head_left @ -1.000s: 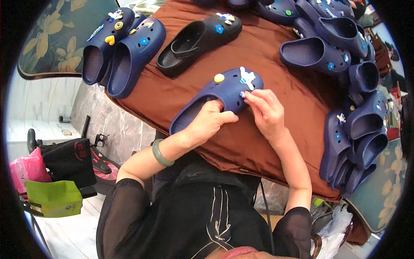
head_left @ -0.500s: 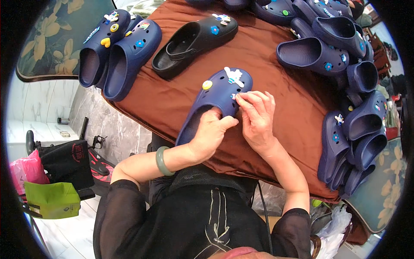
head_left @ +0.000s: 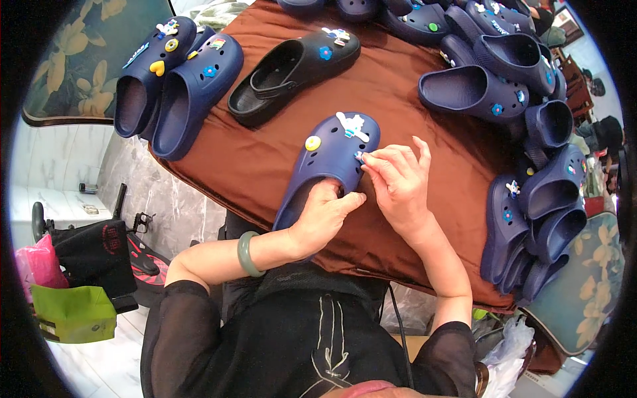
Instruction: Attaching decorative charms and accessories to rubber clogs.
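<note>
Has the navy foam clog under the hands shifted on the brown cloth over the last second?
Cannot tell for sure: the navy foam clog sits slightly nearer the black clog than a second ago, yet the whole view shifts with the head.

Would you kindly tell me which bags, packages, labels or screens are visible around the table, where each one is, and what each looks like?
Green bag: on the floor at lower left, boxy, bright green.
Pink bag: just above the green one, crumpled thin plastic.
Black bag: right of the pink one, dark fabric with a small red mark.
White plastic bag: lower right, under the table edge, crumpled, translucent.
No screens or signs show.
</note>
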Demonstrator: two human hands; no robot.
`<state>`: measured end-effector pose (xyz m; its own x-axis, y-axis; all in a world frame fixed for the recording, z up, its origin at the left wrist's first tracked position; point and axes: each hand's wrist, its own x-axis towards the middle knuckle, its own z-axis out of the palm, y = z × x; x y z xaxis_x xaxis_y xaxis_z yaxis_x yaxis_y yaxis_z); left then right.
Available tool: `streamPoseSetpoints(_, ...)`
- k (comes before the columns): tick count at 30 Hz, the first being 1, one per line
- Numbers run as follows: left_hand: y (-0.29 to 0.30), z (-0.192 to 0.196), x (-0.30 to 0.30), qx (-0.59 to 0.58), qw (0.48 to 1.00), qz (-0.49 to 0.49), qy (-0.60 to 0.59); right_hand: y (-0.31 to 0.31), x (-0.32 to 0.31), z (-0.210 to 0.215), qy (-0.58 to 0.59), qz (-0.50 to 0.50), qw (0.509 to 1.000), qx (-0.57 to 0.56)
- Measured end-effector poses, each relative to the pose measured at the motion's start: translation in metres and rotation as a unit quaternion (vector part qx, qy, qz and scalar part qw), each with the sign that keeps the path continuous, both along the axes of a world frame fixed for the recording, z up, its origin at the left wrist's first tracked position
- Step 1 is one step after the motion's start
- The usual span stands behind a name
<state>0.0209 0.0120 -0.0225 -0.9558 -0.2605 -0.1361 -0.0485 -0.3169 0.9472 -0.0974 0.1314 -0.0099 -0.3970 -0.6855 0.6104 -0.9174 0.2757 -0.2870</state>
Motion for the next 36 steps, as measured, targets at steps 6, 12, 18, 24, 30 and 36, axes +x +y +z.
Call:
streamPoseSetpoints(6,0.001,0.004,0.001,0.023,1.0,0.0,0.009,0.004,0.015,-0.004,0.044,-0.009,0.998,0.046)
streamPoseSetpoints(12,0.002,-0.001,0.0,0.031,0.999,-0.001,0.033,0.007,0.027,-0.014,0.077,-0.033,0.993,0.078)
streamPoseSetpoints(18,0.001,0.001,0.001,0.004,1.0,0.009,0.029,0.005,0.013,0.001,0.039,0.02,0.995,0.086)
streamPoseSetpoints(24,-0.007,0.006,-0.009,0.092,0.995,0.008,0.028,-0.001,-0.006,0.016,0.02,0.079,0.991,0.11)
streamPoseSetpoints(30,-0.006,0.006,-0.002,0.077,0.997,-0.011,-0.007,0.005,0.002,0.019,0.036,0.078,0.992,0.091)
streamPoseSetpoints(36,-0.003,0.009,0.005,0.06,0.996,-0.063,-0.008,0.025,0.028,0.003,0.049,0.039,0.998,0.027)
